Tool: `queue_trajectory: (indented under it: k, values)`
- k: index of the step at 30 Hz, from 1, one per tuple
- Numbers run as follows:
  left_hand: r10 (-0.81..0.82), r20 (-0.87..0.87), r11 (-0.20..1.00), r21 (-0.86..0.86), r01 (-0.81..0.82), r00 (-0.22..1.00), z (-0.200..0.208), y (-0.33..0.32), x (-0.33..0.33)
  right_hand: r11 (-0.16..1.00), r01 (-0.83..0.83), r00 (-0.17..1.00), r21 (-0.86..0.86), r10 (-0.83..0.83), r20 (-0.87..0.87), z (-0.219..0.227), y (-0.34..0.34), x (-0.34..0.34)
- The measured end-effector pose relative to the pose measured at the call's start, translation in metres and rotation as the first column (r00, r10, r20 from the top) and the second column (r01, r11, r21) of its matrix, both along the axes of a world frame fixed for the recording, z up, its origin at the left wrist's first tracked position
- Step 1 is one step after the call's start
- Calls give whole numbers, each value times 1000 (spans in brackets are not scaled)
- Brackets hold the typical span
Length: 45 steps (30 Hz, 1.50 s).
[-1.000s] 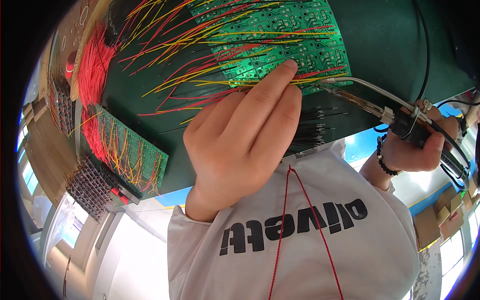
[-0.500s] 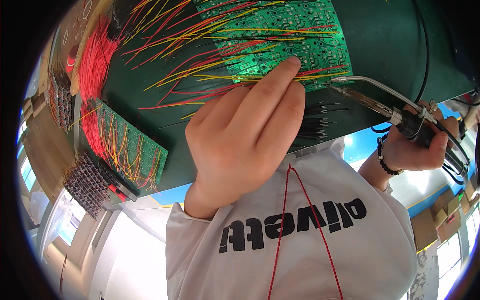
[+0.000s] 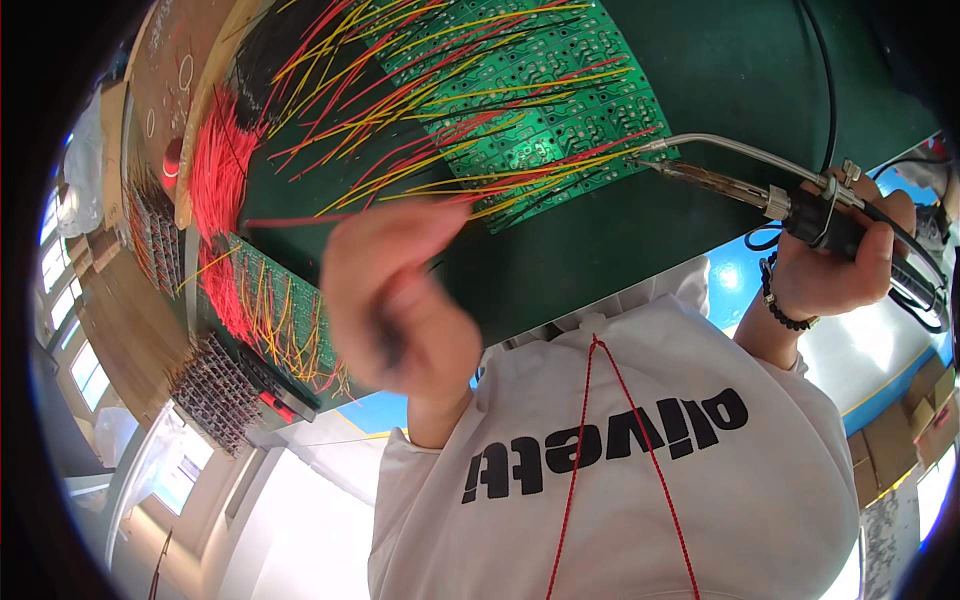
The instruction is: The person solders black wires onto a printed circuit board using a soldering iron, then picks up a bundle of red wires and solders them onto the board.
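Note:
My right hand [image 3: 835, 265] grips a soldering iron [image 3: 825, 225] with a curved metal solder-feed tube [image 3: 730, 147]. The iron's tip is at the near right edge of a green circuit board panel [image 3: 560, 130]. Rows of red, yellow and black wires [image 3: 400, 110] trail leftward from this panel. My left hand [image 3: 400, 300] is curled and smeared by motion, left of the panel's near corner. A blurred dark bundle, seemingly black wires [image 3: 388, 340], shows within its fingers. One red wire [image 3: 300, 222] runs left from beside that hand.
A thick bundle of red wires [image 3: 222, 175] lies along the table's left side. Near it is a second green board [image 3: 285, 310] with wires attached. A dark rack-like stack [image 3: 215, 390] stands past the table edge. A black cable [image 3: 825, 80] crosses the far right of the table.
My left hand has moved left and toward me, off the panel. The black wire ends that showed beneath it are gone from the table. The iron stays near the panel's edge.

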<state>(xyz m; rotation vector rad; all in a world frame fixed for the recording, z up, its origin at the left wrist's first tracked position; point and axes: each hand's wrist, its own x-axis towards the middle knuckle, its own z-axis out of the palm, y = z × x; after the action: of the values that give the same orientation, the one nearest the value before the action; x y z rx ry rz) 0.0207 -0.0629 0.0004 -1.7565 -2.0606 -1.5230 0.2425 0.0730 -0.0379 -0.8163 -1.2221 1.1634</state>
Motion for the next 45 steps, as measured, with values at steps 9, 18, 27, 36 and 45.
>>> queue_trajectory:
  k: [9, 18, 27, 36, 45]
  values:
    - [52, 613, 930, 259, -262, 788, 26, -23, 11, 997, 76, 995, 26, -77, 63, -12, 12, 20]
    - [-229, 360, 974, 79, 214, 905, 17, 4, 21, 995, 101, 992, -8, -100, 71, -9, 12, 16]
    - [-101, -17, 967, -237, 94, 995, 8, 30, 35, 993, 95, 990, 70, -101, 98, -9, 9, 12]
    - [-101, -3, 953, -288, 96, 995, 2, 31, 32, 980, 78, 982, 181, -106, 155, -15, 9, 9]
    - [-115, 34, 946, -302, 120, 993, 3, 30, 32, 954, 62, 971, 294, -125, 202, -23, 14, 15]
